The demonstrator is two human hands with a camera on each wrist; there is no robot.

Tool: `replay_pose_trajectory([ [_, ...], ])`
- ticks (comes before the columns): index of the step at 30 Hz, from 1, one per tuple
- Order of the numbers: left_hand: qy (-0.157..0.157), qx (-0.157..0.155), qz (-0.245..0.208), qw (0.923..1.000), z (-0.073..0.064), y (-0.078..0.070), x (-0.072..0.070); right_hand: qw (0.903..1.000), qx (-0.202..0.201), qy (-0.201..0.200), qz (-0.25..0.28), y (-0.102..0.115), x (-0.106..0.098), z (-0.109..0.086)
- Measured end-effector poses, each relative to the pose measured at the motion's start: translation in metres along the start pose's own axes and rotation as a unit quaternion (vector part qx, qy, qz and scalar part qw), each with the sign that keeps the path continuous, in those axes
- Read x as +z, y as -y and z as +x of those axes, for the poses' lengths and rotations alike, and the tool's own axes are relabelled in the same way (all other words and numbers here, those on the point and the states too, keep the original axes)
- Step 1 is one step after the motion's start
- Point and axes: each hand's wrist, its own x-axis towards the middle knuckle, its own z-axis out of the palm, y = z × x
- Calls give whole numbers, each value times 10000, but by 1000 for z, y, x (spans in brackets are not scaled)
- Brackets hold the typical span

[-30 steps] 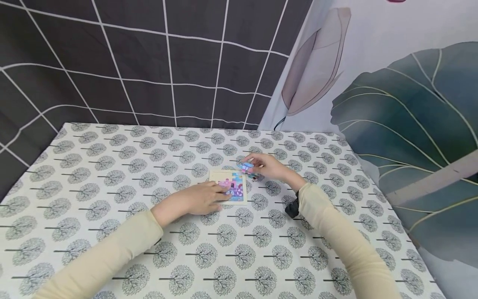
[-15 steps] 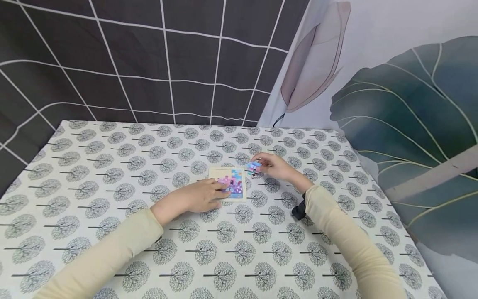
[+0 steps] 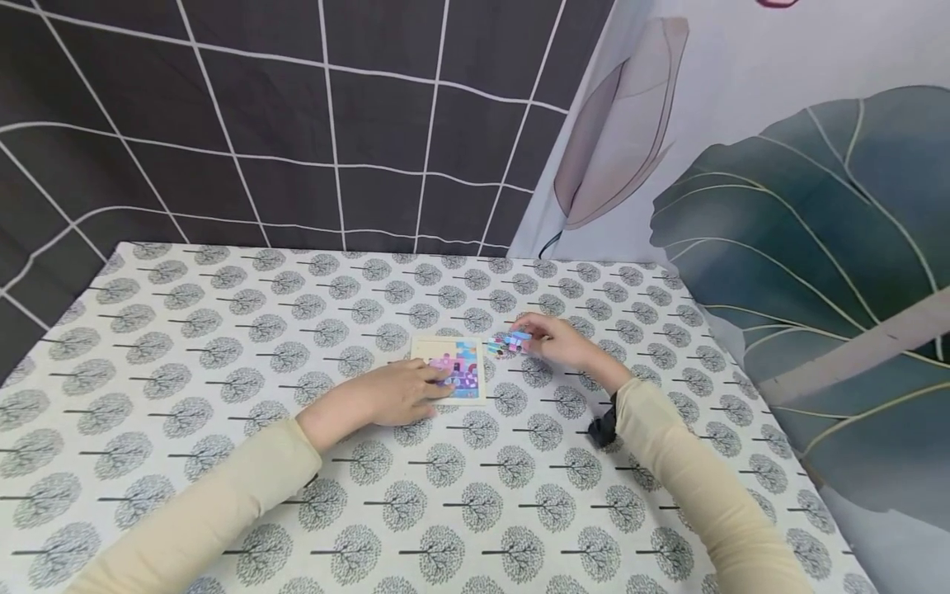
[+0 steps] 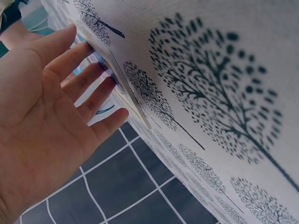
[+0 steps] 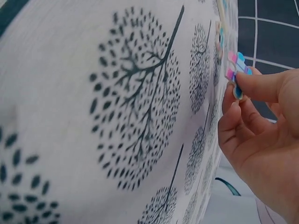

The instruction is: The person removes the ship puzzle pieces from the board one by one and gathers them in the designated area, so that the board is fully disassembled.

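Note:
A small jigsaw puzzle in a pale frame (image 3: 482,389) lies on the table, its picture pink, purple and blue, with bare cream backing at the upper left. My left hand (image 3: 397,393) rests on its left side, fingers fairly straight and covering part of the picture. In the left wrist view, the fingertips of that hand (image 4: 56,107) touch the board's surface. Right of the board, my right hand (image 3: 560,341) pinches a puzzle piece (image 5: 240,63) coloured pink, blue and purple between thumb and fingers. More small colourful pieces (image 3: 495,347) lie beside the frame; their number is unclear.
A white cloth with a tree print (image 3: 445,503) covers the table. Behind it hangs a dark cloth with white grid lines (image 3: 282,124), and a leaf-patterned curtain (image 3: 801,214) is at the right. A black strap item (image 3: 603,427) sits at my right wrist.
My right hand has moved right, from the board's upper right corner to the table beside it, still holding a piece. The left hand stays on the board.

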Motion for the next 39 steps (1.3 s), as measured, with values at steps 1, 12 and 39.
replay_pose_trajectory([
  [1, 2, -6, 7, 10000, 0, 0, 0, 10000, 60, -6, 15, -1, 0, -1],
  [12, -22, 140, 97, 9999, 1, 7, 3, 9999, 165, 5, 5, -12, -1, -3],
  [39, -5, 58, 215, 9998, 2, 2, 1, 9871, -141, 219, -1577, 7, -6, 7],
])
